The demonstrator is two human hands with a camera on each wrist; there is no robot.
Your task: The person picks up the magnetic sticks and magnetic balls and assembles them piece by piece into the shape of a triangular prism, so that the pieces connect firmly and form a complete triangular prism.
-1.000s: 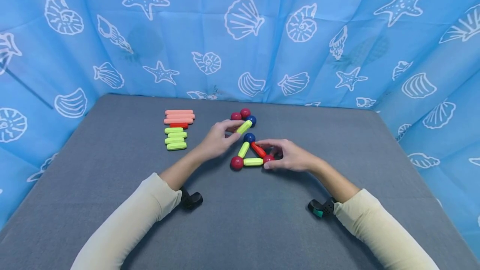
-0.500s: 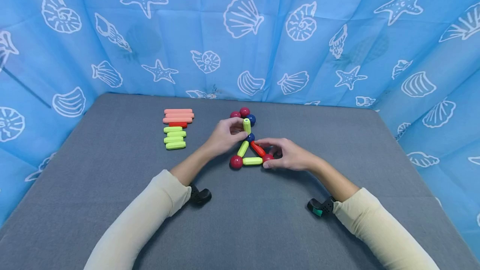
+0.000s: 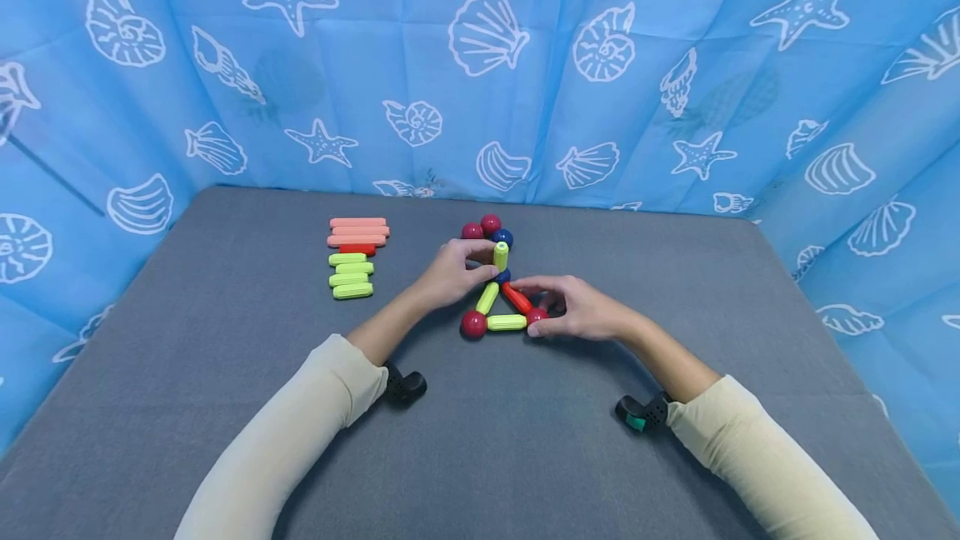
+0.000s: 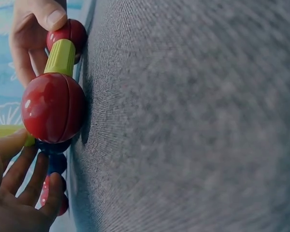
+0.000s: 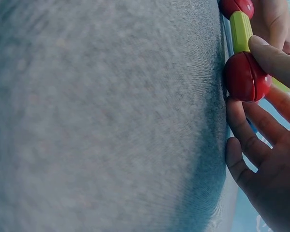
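Observation:
My left hand (image 3: 453,273) pinches a yellow-green magnetic rod (image 3: 501,257), which stands upright over the blue ball (image 3: 503,277), its lower end right at the ball. That ball forms the far corner of a flat triangle. Two yellow-green rods, one along the front (image 3: 506,322) and one on the left (image 3: 487,298), plus a red rod (image 3: 517,298) make its sides. A red ball (image 3: 474,324) sits at the near left corner. With thumb and fingers, my right hand (image 5: 275,150) grips the red ball (image 5: 246,77) at the near right corner.
Just behind the triangle lie two red balls (image 3: 491,224) and another blue ball (image 3: 503,237). At left are stacked rows of salmon rods (image 3: 357,231), a red rod (image 3: 357,250) and several yellow-green rods (image 3: 352,280). A shell-print blue curtain (image 3: 420,65) backs the grey table (image 3: 465,457).
My left hand has moved slightly right, bringing its yellow-green rod from a slant to upright over the far blue ball. The right hand has kept its place on the red ball.

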